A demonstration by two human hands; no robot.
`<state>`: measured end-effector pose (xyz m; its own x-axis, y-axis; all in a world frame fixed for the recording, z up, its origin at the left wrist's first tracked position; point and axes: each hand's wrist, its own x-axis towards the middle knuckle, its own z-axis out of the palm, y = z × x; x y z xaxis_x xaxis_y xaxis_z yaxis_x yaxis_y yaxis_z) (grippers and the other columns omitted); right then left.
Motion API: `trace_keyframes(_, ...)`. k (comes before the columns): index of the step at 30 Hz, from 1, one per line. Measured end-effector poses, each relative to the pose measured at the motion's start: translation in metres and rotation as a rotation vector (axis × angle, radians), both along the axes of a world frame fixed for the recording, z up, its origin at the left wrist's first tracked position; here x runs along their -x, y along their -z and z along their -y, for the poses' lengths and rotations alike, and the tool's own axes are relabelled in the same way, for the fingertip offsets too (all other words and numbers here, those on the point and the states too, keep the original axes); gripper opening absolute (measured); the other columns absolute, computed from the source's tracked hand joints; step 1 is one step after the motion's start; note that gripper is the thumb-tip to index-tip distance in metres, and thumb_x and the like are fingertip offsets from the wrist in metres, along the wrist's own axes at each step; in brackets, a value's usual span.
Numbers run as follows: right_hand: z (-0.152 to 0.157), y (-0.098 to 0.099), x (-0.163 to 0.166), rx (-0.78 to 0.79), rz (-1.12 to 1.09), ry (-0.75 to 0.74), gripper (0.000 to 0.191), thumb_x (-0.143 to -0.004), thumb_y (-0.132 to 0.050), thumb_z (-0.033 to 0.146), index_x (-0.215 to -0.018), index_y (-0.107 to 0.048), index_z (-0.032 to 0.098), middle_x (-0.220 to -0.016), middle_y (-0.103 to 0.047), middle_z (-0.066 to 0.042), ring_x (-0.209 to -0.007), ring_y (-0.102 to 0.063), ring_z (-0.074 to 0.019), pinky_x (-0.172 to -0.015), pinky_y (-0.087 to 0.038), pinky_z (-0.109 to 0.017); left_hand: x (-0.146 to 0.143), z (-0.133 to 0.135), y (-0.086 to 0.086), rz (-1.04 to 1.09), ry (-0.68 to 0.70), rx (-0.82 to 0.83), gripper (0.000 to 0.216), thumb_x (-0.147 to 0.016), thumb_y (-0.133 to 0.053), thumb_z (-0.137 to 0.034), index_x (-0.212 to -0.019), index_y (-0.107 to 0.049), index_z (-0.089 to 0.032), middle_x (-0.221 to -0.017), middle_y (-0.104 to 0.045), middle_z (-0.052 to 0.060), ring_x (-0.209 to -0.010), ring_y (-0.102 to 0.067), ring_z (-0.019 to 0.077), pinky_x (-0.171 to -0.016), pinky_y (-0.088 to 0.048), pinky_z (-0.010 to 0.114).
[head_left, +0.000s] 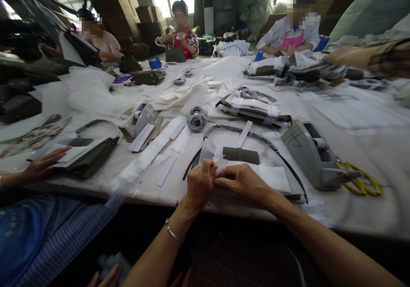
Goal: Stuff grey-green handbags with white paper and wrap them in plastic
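Lying by the near edge of the table (368, 159), the dark bag (241, 155) is looking light and a bit floppy, so holding its flat sides is seeming safest. The thin white wrap (223, 165) is looking soft and easy to tear. The left hand (200, 182) is making a near fist on it, the right hand (246, 179) is pinching it too, and the strap (224, 126) is arching behind

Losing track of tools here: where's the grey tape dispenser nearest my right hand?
In the head view, the grey tape dispenser stands on the table right of your right hand, just outside the dark curved strap.
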<state>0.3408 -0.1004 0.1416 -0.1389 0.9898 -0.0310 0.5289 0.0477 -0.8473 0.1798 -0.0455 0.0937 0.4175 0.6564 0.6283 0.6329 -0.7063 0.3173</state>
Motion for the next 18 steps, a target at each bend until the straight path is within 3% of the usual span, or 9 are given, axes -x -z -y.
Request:
trace_keyframes(3, -0.008, -0.004, -0.004, 0.057, -0.01, 0.103, 0.019, -0.079, -0.07, 0.038, -0.083, -0.068, 0.019, -0.075, -0.071, 0.0, -0.068, -0.063, -0.0161, -0.06, -0.043, -0.024, -0.005, 0.001, 0.003, 0.06, -0.014, -0.093, 0.014, -0.101, -0.042, -0.025, -0.09, -0.05, -0.021, -0.062, -0.063, -0.002, -0.055, -0.06, 0.0165, -0.058, -0.043, 0.025)
trace_keyframes(7, -0.028, -0.005, -0.013, 0.175, -0.084, 0.143, 0.039, -0.075, -0.073, 0.044, -0.104, -0.064, 0.019, -0.068, -0.069, 0.002, -0.06, -0.059, -0.0141, -0.053, -0.039, -0.023, -0.008, 0.001, 0.003, 0.049, -0.01, -0.087, 0.013, -0.1, -0.042, -0.02, -0.088, -0.049, -0.021, -0.061, -0.062, -0.003, -0.055, -0.06, 0.0154, -0.064, -0.046, 0.025)
trace_keyframes(12, -0.048, 0.0, -0.018, 0.214, -0.134, 0.085, 0.022, -0.077, -0.069, 0.039, -0.079, -0.069, 0.017, -0.069, -0.069, 0.0, -0.063, -0.06, -0.0141, -0.059, -0.042, -0.023, -0.009, 0.0, 0.001, 0.034, -0.032, -0.003, 0.015, -0.101, -0.045, -0.026, -0.088, -0.051, -0.02, -0.062, -0.064, -0.002, -0.058, -0.062, 0.0168, -0.067, -0.048, 0.027)
trace_keyframes(15, -0.048, -0.001, -0.017, 0.184, -0.033, 0.114, 0.016, -0.08, -0.066, 0.032, -0.074, -0.07, 0.018, -0.063, -0.066, 0.002, -0.061, -0.058, -0.0136, -0.058, -0.04, -0.024, -0.005, 0.004, -0.001, 0.064, 0.006, 0.075, 0.019, -0.101, -0.045, -0.029, -0.112, -0.053, -0.015, -0.067, -0.067, 0.0, -0.069, -0.066, 0.0181, -0.078, -0.05, 0.031)
trace_keyframes(18, -0.045, -0.005, -0.017, 0.033, 0.124, 0.138, 0.013, -0.083, -0.067, 0.03, -0.076, -0.073, 0.021, -0.069, -0.069, 0.001, -0.066, -0.06, -0.0151, -0.063, -0.042, -0.026, 0.002, 0.012, -0.004, 0.067, 0.088, 0.162, 0.044, -0.1, -0.047, -0.029, -0.14, -0.037, -0.014, -0.071, -0.067, -0.002, -0.075, -0.066, 0.018, -0.093, -0.047, 0.038)
